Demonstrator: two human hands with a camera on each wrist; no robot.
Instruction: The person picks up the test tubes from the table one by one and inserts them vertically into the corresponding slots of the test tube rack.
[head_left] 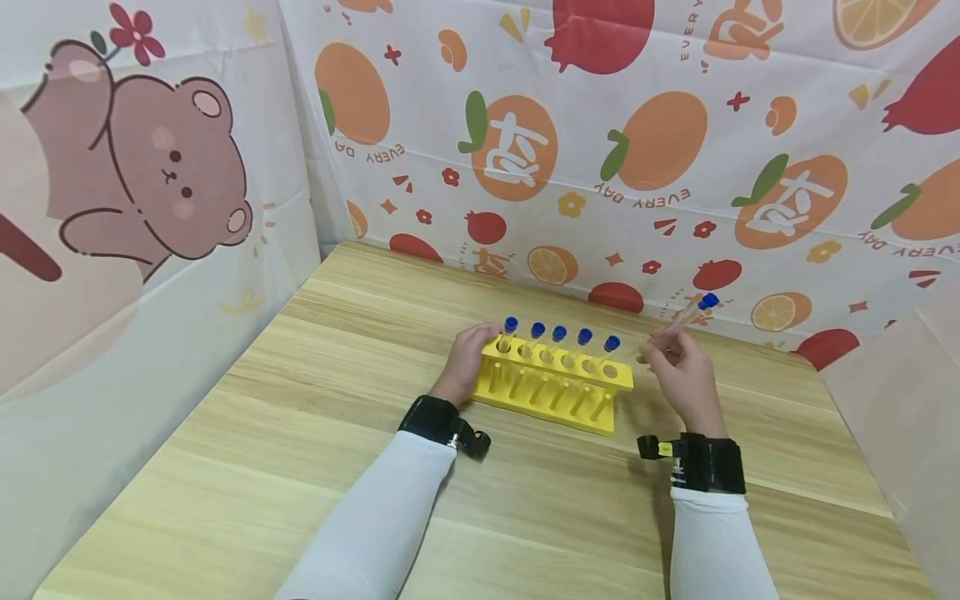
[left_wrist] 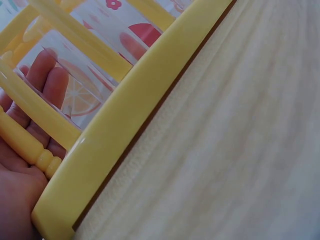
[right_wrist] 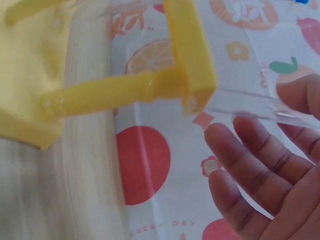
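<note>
A yellow test tube rack (head_left: 543,410) stands upright on the table. Several clear test tubes with blue caps (head_left: 559,332) sit in its holes; the hole at the right end (head_left: 611,372) has no tube. My left hand (head_left: 462,364) grips the rack's left end, and its fingers (left_wrist: 54,82) show behind the yellow posts. To the right of the rack, my right hand (head_left: 684,379) pinches one more clear test tube (head_left: 684,317) between thumb and fingers. That tube is tilted, its blue cap up and to the right. The right wrist view shows its clear body (right_wrist: 245,105) near the rack's end.
The wood-grain table (head_left: 300,467) carries the rack. Behind it hangs a white cloth (head_left: 420,167) printed with fruit, close to the table's back edge. A second cloth with a bear print (head_left: 172,167) hangs along the left side.
</note>
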